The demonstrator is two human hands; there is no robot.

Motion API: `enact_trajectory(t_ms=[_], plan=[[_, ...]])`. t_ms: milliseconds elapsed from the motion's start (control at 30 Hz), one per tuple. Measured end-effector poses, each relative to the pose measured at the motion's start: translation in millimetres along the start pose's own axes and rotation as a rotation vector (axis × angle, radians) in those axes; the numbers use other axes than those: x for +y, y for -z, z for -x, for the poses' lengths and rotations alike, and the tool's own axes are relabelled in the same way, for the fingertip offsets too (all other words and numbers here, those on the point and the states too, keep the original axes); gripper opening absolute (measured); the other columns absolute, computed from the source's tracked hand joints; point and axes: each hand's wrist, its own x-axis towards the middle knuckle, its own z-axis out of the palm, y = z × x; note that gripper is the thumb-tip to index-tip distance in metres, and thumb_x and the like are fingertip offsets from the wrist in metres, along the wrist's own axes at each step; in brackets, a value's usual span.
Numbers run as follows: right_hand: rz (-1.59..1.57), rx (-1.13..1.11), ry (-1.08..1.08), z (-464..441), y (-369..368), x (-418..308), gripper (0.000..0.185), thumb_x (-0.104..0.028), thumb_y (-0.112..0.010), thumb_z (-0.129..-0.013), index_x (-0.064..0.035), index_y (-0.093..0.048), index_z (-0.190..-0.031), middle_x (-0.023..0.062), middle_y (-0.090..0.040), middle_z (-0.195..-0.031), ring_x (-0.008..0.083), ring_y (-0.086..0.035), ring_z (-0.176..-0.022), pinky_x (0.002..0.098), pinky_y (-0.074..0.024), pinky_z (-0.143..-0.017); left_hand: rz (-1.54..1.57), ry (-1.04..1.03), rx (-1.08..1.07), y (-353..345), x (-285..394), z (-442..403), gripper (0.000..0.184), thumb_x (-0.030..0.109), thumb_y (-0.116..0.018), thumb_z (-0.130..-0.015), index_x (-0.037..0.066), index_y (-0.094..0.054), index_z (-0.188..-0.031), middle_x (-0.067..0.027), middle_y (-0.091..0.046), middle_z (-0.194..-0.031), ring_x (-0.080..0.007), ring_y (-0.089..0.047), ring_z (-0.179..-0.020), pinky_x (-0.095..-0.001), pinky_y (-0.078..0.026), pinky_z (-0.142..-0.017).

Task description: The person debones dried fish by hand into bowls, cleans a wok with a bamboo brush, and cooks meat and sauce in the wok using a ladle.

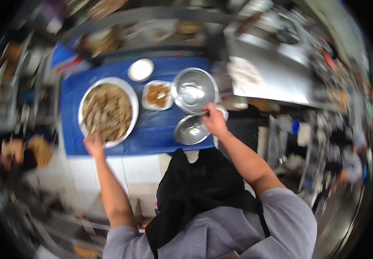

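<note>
My right hand (214, 121) is closed on the near rim of a round metal bowl (191, 82), which shows no contents. Just below that bowl, nearer my body, a second metal bowl (186, 131) sits tilted. At the lower left rim of a big white bowl (134, 108) is my left hand (93, 144); motion blur smears its fingers, so their grip is unclear. Pale brown strips of food (109, 110) fill the white bowl. Between the bowls stands a small white square dish (147, 102) with orange-brown pieces (158, 95) in it.
A blue-covered table (152, 129) carries the bowls. Near its back edge stands a round white container (141, 70). A metal counter (277, 73) with a pale cloth (243, 73) is at the right. Another person (350, 166) stands at the far right.
</note>
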Motion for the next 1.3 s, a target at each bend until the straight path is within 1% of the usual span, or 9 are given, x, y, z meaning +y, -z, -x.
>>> enact_trajectory(t_ms=[100, 233, 433, 567, 667, 767, 867, 1000, 1300], plan=[[0.104, 0.257, -0.003, 7.4, 109.7, -36.9, 0.027, -0.004, -0.063, -0.078, -0.0047, -0.054, -0.103, 0.0212, -0.066, -0.087, 0.0408, -0.066, -0.083, 0.0447, -0.0510, -0.073, 0.417, 0.079, 0.156, 7.6, 48.5, 28.3, 0.032, 0.018, -0.067, -0.093, 0.004, -0.046, -0.114, -0.0142, -0.063, -0.110, -0.0229, -0.063, -0.099, -0.0381, -0.055, -0.077], [0.259, 0.551, -0.254, 1.1, 224.2, -9.8, 0.028, -0.006, -0.064, -0.078, -0.0036, -0.053, -0.104, 0.0230, -0.066, -0.091, 0.0402, -0.066, -0.090, 0.0435, -0.0510, -0.078, 0.601, 0.233, 0.121, -0.6, 139.6, 63.6, 0.030, 0.029, -0.056, -0.099, 0.006, -0.049, -0.117, -0.0124, -0.064, -0.116, -0.0247, -0.062, -0.104, -0.0411, -0.054, -0.081], [0.298, 0.754, -0.493, -19.9, 299.4, 99.1, 0.039, -0.012, -0.067, -0.075, -0.0022, -0.054, -0.110, 0.0261, -0.066, -0.098, 0.0444, -0.062, -0.099, 0.0482, -0.0482, -0.087, 0.900, 0.353, -0.150, -101.2, 222.9, 121.9, 0.025, 0.023, -0.050, -0.101, 0.006, -0.053, -0.119, -0.0125, -0.063, -0.112, -0.0221, -0.061, -0.100, -0.0451, -0.055, -0.082], [0.198, 0.691, -0.483, -42.9, 317.4, 127.1, 0.044, -0.014, -0.069, -0.078, -0.0003, -0.054, -0.116, 0.0285, -0.065, -0.102, 0.0450, -0.062, -0.101, 0.0472, -0.0482, -0.088, 0.898, 0.365, -0.417, -185.6, 289.2, 178.2, 0.026, 0.026, -0.051, -0.101, 0.008, -0.054, -0.120, -0.0107, -0.062, -0.111, -0.0235, -0.059, -0.106, -0.0478, -0.053, -0.088], [-0.080, 0.532, -0.269, -56.5, 334.5, 143.2, 0.059, -0.034, -0.076, -0.081, 0.0009, -0.050, -0.120, 0.0253, -0.065, -0.111, 0.0381, -0.064, -0.105, 0.0431, -0.0490, -0.089, 0.884, 0.271, -0.587, -256.7, 343.6, 222.4, 0.026, 0.029, -0.053, -0.101, 0.010, -0.055, -0.118, -0.0100, -0.062, -0.113, -0.0215, -0.059, -0.106, -0.0458, -0.053, -0.087], [-0.173, 0.381, -0.270, -49.4, 383.4, 162.0, 0.056, -0.044, -0.062, -0.091, 0.0008, -0.048, -0.122, 0.0251, -0.068, -0.106, 0.0378, -0.064, -0.104, 0.0434, -0.0487, -0.088, 0.838, 0.246, -0.629, -327.4, 386.7, 260.5, 0.029, 0.031, -0.055, -0.100, 0.009, -0.055, -0.118, -0.0108, -0.064, -0.113, -0.0240, -0.061, -0.107, -0.0443, -0.053, -0.088], [0.029, 0.277, -0.172, -34.2, 436.1, 228.0, 0.044, -0.041, -0.049, -0.098, -0.0010, -0.048, -0.116, 0.0286, -0.065, -0.094, 0.0465, -0.062, -0.094, 0.0485, -0.0484, -0.082, 0.813, 0.277, -0.650, -390.8, 420.6, 295.9, 0.031, 0.033, -0.054, -0.100, 0.008, -0.054, -0.118, -0.0153, -0.064, -0.114, -0.0286, -0.063, -0.104, -0.0435, -0.054, -0.088], [0.133, 0.093, -0.052, -17.1, 476.6, 262.8, 0.032, -0.033, -0.048, -0.099, -0.0016, -0.050, -0.104, 0.0255, -0.066, -0.091, 0.0450, -0.062, -0.090, 0.0508, -0.0475, -0.078, 0.744, 0.334, -0.628, -459.4, 449.5, 330.6, 0.030, 0.034, -0.054, -0.100, 0.010, -0.054, -0.118, -0.0144, -0.066, -0.108, -0.0272, -0.064, -0.099, -0.0415, -0.054, -0.078], [0.032, -0.133, 0.019, -80.5, 495.5, 265.6, 0.030, -0.031, -0.051, -0.098, -0.0047, -0.053, -0.112, 0.0207, -0.068, -0.090, 0.0384, -0.066, -0.085, 0.0481, -0.0492, -0.076, 0.707, 0.352, -0.554, -533.7, 473.9, 336.1, 0.026, 0.032, -0.056, -0.099, 0.008, -0.053, -0.108, -0.0147, -0.066, -0.106, -0.0256, -0.064, -0.096, -0.0414, -0.055, -0.078]])
